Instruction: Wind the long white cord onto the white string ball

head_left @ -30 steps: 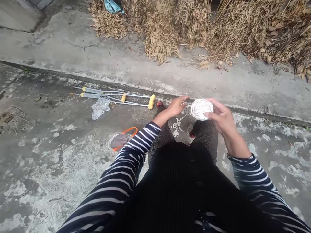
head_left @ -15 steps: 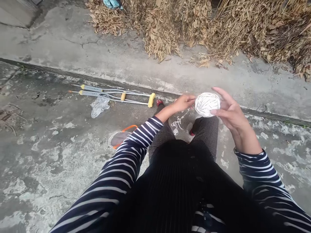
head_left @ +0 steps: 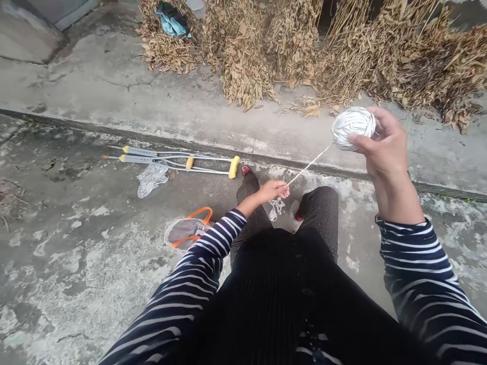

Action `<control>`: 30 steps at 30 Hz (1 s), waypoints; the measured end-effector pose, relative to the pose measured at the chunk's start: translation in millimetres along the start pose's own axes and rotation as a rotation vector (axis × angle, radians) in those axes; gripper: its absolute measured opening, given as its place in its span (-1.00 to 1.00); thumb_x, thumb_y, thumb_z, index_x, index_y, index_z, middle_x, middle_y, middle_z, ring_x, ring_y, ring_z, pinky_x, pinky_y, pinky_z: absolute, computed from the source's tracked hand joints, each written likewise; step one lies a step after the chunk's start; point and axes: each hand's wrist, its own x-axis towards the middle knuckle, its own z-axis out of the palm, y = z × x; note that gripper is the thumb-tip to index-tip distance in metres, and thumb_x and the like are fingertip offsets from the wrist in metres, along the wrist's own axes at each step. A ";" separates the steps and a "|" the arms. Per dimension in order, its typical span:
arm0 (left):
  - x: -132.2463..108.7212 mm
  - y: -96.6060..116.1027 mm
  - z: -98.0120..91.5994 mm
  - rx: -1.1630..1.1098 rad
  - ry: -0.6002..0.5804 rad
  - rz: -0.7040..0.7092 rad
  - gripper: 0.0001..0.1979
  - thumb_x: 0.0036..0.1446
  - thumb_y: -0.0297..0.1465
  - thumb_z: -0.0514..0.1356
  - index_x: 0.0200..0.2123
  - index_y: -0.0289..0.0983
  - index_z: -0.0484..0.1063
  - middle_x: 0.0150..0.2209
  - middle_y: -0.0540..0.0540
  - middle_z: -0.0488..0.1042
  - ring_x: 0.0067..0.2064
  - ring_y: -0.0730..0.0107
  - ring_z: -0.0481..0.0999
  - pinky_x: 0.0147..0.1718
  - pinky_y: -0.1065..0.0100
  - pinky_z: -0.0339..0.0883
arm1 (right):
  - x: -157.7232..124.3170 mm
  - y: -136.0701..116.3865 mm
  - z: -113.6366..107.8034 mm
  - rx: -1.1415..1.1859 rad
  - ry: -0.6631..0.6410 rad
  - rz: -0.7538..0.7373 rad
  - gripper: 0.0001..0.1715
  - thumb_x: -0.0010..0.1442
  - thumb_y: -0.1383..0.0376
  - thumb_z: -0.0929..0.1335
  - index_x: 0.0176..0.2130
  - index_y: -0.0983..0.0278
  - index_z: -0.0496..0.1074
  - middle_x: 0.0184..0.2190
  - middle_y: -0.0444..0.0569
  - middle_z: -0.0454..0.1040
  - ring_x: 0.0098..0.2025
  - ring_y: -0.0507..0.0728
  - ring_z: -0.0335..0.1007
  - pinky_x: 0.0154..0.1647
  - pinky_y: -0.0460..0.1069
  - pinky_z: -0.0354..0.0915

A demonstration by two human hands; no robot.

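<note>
A white ball of cord is gripped in my right hand, raised at the right above the concrete step. From the ball a taut strand of cord slants down to my left hand, whose fingers are pinched closed on it in front of my legs. Just below that hand, a loose heap of the white cord lies on the ground between my feet.
A pair of crutches lies along the step at the left, beside a clear plastic bag. An orange-handled bag rests by my left leg. Dried plant stalks are piled on the step, with a blue cloth among them.
My right hand has moved up and to the right with the ball. My left hand has dropped away from it, and a straight length of cord now stretches between them.
</note>
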 end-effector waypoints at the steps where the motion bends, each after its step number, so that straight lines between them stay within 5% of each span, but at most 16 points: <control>1: -2.3 -5.4 -1.8 0.005 0.010 -0.016 -0.76 0.26 -0.34 0.31 -0.40 -0.39 0.51 -0.41 -0.12 0.57 -0.36 0.50 0.56 -0.23 0.40 0.54 | 3.6 -4.5 1.4 -0.015 0.009 -0.036 -0.32 -0.16 0.20 0.67 -0.03 0.02 0.52 0.03 -0.11 0.55 0.09 0.29 0.45 0.19 0.29 0.46; 7: -13.4 -31.2 -12.0 0.210 0.088 -0.156 -0.80 0.23 -0.41 0.29 -0.44 -0.36 0.49 -0.42 -0.10 0.57 -0.35 0.43 0.58 -0.21 0.35 0.53 | 13.4 -55.7 8.1 -0.094 -0.015 -0.219 -0.50 -0.11 0.14 0.67 -0.15 -0.10 0.56 0.02 -0.19 0.55 0.13 0.32 0.41 0.28 0.31 0.37; 10: -12.9 -22.1 -15.0 0.308 0.193 -0.175 -0.95 0.17 -0.51 0.28 -0.34 -0.36 0.56 -0.34 -0.14 0.60 -0.28 0.33 0.60 -0.12 0.27 0.53 | 10.3 -74.9 16.4 -0.134 -0.036 -0.274 -0.49 -0.10 0.14 0.66 -0.13 -0.13 0.57 0.04 -0.21 0.53 0.18 0.35 0.39 0.30 0.33 0.37; 13: -4.0 17.4 -13.9 0.326 0.377 -0.020 -0.65 0.23 -0.52 0.22 0.08 -0.31 0.52 0.01 -0.23 0.59 -0.09 0.27 0.61 0.03 0.20 0.49 | 1.9 -71.6 30.4 -0.128 -0.144 -0.187 -0.45 -0.13 0.15 0.65 -0.11 -0.05 0.57 0.05 -0.16 0.53 0.17 0.37 0.40 0.29 0.37 0.38; 15: 3.8 55.2 -7.1 0.228 0.437 0.244 -0.52 0.28 -0.44 0.22 0.26 -0.22 0.40 0.22 -0.24 0.49 0.08 0.19 0.57 0.07 0.17 0.49 | -5.8 -59.5 40.0 -0.084 -0.230 -0.094 -0.38 -0.15 0.15 0.65 -0.06 0.05 0.56 0.06 -0.10 0.53 0.16 0.36 0.42 0.28 0.36 0.40; 18: 13.2 106.2 14.2 0.045 0.356 0.528 -0.45 0.24 -0.30 0.31 0.28 -0.18 0.40 0.25 -0.21 0.48 0.26 0.09 0.45 0.15 0.11 0.44 | -16.2 -39.9 50.6 0.010 -0.318 0.011 -0.32 -0.11 0.14 0.63 0.01 0.14 0.53 0.04 -0.06 0.54 0.16 0.32 0.45 0.25 0.31 0.43; 21: 17.7 127.3 40.3 -0.044 0.361 0.552 -0.56 0.23 -0.22 0.34 0.11 -0.28 0.53 0.05 -0.22 0.62 0.17 0.12 0.52 0.17 0.11 0.40 | -19.7 -29.3 54.3 0.059 -0.346 0.072 -0.31 -0.08 0.12 0.62 0.04 0.13 0.53 0.04 -0.07 0.55 0.15 0.29 0.48 0.21 0.26 0.47; 26: 10.5 105.5 59.0 -0.100 0.292 0.433 -0.70 0.31 -0.18 0.24 -0.25 -0.32 0.58 -0.34 -0.11 0.61 -0.32 0.39 0.56 -0.20 0.31 0.49 | -10.2 -27.4 48.0 0.043 -0.182 -0.025 -0.34 -0.14 0.17 0.64 -0.02 0.14 0.55 -0.01 -0.07 0.55 0.12 0.31 0.48 0.24 0.28 0.44; 30: -7.6 73.3 50.6 -0.059 0.183 0.362 -0.70 0.25 -0.18 0.29 -0.32 -0.33 0.58 -0.42 -0.05 0.57 -0.41 0.48 0.49 -0.32 0.41 0.44 | -1.3 -24.3 38.0 0.017 -0.094 -0.126 -0.43 -0.14 0.27 0.63 -0.09 0.13 0.55 -0.02 -0.09 0.55 0.18 0.35 0.41 0.37 0.32 0.31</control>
